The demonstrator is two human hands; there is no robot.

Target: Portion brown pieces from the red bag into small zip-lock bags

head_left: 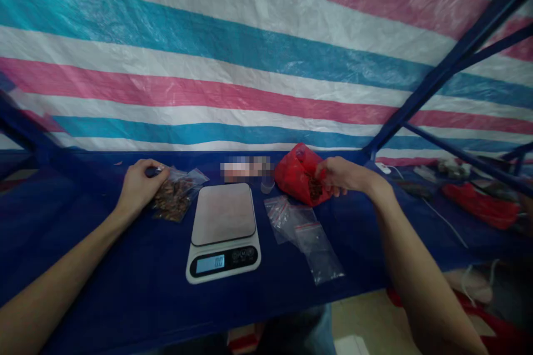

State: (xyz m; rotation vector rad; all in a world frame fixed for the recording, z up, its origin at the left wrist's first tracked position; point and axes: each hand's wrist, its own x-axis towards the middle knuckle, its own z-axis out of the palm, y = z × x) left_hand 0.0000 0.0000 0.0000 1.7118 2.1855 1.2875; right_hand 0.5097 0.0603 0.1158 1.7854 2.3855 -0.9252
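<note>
On the blue table, the left hand (pixel 139 183) curls its fingers onto a filled clear bag (pixel 177 198); right of it a kitchen scale (pixel 222 227), empty bags (pixel 308 236), then the right hand (pixel 339 175), fingers bunched in a red bag (pixel 293 175)

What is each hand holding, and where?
Left hand pinches the clear bag by its top edge. Right hand reaches into the red bag at its mouth; grip unclear.
</note>
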